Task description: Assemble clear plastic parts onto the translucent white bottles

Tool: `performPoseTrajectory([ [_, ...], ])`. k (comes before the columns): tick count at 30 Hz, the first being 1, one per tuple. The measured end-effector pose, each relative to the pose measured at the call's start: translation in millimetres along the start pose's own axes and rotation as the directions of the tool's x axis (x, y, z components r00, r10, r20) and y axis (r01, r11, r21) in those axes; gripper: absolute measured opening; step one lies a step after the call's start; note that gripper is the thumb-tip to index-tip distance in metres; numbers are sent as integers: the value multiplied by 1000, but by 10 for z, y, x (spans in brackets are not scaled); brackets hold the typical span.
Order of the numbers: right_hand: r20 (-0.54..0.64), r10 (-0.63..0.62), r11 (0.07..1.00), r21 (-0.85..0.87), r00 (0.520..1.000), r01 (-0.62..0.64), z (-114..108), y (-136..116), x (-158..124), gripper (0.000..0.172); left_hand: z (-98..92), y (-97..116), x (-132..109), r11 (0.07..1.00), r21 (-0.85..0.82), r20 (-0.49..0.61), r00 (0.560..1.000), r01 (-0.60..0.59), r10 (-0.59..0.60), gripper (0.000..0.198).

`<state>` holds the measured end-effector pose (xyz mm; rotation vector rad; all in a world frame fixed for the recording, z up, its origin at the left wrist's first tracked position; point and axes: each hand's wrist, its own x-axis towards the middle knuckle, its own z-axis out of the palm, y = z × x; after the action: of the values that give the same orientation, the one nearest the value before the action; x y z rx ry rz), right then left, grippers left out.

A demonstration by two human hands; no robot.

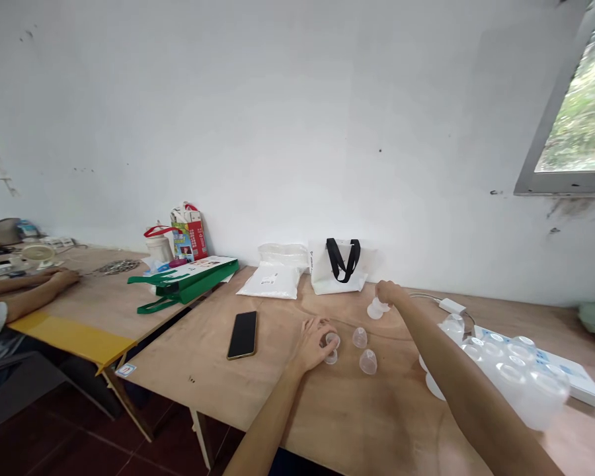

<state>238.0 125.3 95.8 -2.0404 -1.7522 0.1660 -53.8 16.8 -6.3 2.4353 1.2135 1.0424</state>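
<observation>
My left hand (311, 345) is curled around a small clear plastic cup (332, 340) on the plywood table (277, 390), with a second cup (331, 357) just below it. My right hand (389, 292) grips the top of another clear cup (375, 309) near the table's far side. Between my hands stand two more clear cups (359, 338) (367, 361), untouched and upright. Right of my right forearm, several clear cups (513, 370) sit on a white box (582, 390), partly hidden by that arm.
A black phone (242, 334) lies left of my left hand. White packets (268, 281) and a white bag with black handles (340, 268) stand against the wall. A white power adapter (451, 306) lies far right. On an adjoining table, a co-worker's forearms (34, 287) rest beside a green bag (188, 281).
</observation>
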Motion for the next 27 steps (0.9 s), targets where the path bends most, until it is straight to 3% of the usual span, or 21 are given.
performPoseTrajectory([
  [3, 64, -59, 994, -90, 996, 65, -151, -82, -13, 11, 3, 14, 2, 999, -4, 68, 997, -38, 38, 11],
  [7, 120, -276, 953, -92, 954, 287, -420, -308, -12, 40, 5, 22, 19, 1000, -2, 85, 996, -7, 7, 9],
  [11, 228, -491, 861, -19, 841, 508, -487, -545, -220, 54, 8, 9, 26, 1000, 7, 29, 1000, -8, 8, 13],
  [14, 356, -628, 755, 65, 692, 652, -355, -624, -493, 49, 22, -18, 21, 1000, 29, 3, 1000, 1, -1, 10],
  [16, 411, -656, 734, 150, 633, 663, -220, -626, -658, 45, 36, -44, 19, 999, 41, 19, 1000, 13, -14, 8],
  [21, 359, -647, 754, 174, 672, 633, 68, -573, -872, 36, 70, -98, 25, 999, 42, 27, 999, 18, -19, 12],
  [27, 349, -646, 758, 190, 679, 623, 100, -497, -913, 37, 70, -81, 35, 997, -7, 48, 996, 77, -77, 9],
])
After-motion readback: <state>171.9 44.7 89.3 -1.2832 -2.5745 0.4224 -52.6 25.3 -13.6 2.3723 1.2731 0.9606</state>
